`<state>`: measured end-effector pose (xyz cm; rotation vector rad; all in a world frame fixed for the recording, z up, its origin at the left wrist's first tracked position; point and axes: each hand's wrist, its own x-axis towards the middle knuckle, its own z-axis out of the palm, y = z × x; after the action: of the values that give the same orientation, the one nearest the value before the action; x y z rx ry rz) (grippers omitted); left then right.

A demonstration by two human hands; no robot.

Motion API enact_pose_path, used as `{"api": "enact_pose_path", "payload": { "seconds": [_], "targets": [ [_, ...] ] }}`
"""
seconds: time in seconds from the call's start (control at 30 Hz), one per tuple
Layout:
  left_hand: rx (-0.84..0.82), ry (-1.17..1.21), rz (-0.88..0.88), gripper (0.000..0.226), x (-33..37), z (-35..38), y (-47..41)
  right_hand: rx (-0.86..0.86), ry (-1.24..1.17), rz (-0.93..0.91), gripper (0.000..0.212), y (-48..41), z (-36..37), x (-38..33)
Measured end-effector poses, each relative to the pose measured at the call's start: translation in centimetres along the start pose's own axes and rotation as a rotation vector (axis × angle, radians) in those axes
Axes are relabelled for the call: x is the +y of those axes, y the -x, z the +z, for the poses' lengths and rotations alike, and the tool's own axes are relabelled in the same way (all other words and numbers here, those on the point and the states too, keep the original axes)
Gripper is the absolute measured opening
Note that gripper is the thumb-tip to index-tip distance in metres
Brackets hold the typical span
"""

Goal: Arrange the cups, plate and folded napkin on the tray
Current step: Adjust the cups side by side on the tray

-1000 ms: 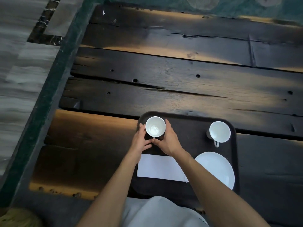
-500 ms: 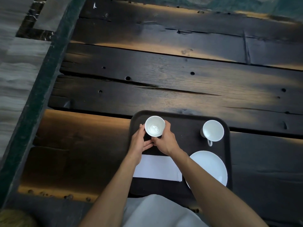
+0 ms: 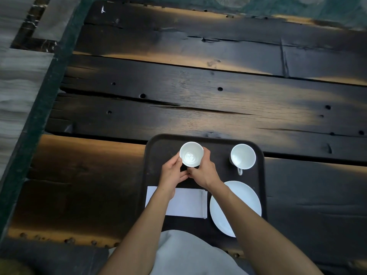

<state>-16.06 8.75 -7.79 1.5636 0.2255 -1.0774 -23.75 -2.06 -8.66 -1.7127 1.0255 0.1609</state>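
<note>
Fingers [image 3: 207, 155] of both hands are curled round a white cup [image 3: 191, 156] at the far left corner of the tray [image 3: 158, 140]. The left hand [image 3: 171, 174] wraps the cup's left side with its thumb up against the rim. The right hand [image 3: 204, 172] wraps the right side. The thumbs of the two hands come together just below the cup, on the side nearer the person. Whether the cup's foot touches the tray or is held just above it cannot be told. Inside the cup a small pale patch shows at the bottom; whether it is liquid or only a glint is unclear.

A second cup [image 3: 243, 156], also white, stands at the tray's far right corner, well apart from the first. Its inside shows plain white and its handle points toward the tray's near edge. Just nearer than that handle, a white plate [image 3: 245, 197] lies flat in the tray's near right corner, partly covered by the right forearm. A folded white napkin [image 3: 188, 203] lies flat in the near left part of the tray, its right edge just beside the plate and its left edge over the tray's left rim; the left forearm crosses it.

The dark tray rests on a worktop [image 3: 198, 96] of rough dark planks with cracks and small holes. Grey floor tiles [image 3: 17, 86] lie beyond the worktop, to the tray's left. Pale grey clothing [image 3: 188, 253] covers the tray's near edge.
</note>
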Motion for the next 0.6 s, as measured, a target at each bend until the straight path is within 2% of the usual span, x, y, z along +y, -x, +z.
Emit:
{"api": "enact_pose_path", "payload": {
  "seconds": [0.6],
  "targets": [
    [0.041, -0.021, 0.020, 0.038, -0.4, 1.2, -0.4, -0.027, -0.033, -0.019, 0.081, 0.0, -1.0, 0.6]
  ]
}}
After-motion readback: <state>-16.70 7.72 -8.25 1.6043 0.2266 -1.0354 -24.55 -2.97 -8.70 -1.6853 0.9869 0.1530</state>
